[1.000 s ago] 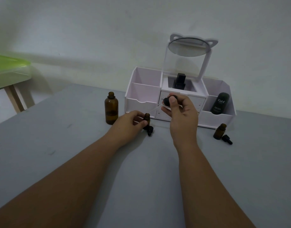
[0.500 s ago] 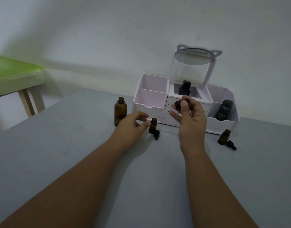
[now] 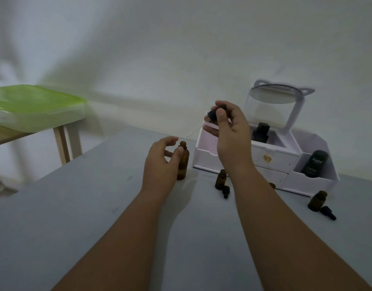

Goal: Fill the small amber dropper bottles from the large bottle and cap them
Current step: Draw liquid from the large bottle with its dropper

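**Dropper lifted, no small bottle capped yet**

On my feed the grey table (image 3: pixel 96 206) carries a white organiser (image 3: pixel 311 183) at the back, and nothing on it looks finished. The big bottle (image 3: pixel 183 164) stands upright and uncapped just left of the organiser. The left hand (image 3: pixel 159 164) has its thumb against the bottle's shoulder and its fingers curled towards the glass, but I cannot tell whether they have really closed on it. The right hand (image 3: pixel 229 131) is raised in front of the organiser's left end, pinching the dropper (image 3: pixel 215 114) by its black bulb. The dropper's long axis slants, with the bulb up and right and the clear tip down and left, towards the big bottle (the tip is faint against the wall). One small bottle (image 3: pixel 220 179) stands open with its cap (image 3: pixel 225 191) lying beside it. The right-hand small bottle (image 3: pixel 317 201) is likewise open beside a second cap (image 3: pixel 327 213). I cannot read liquid levels, so I judge that the filling is unfinished and all the capping is still to do.
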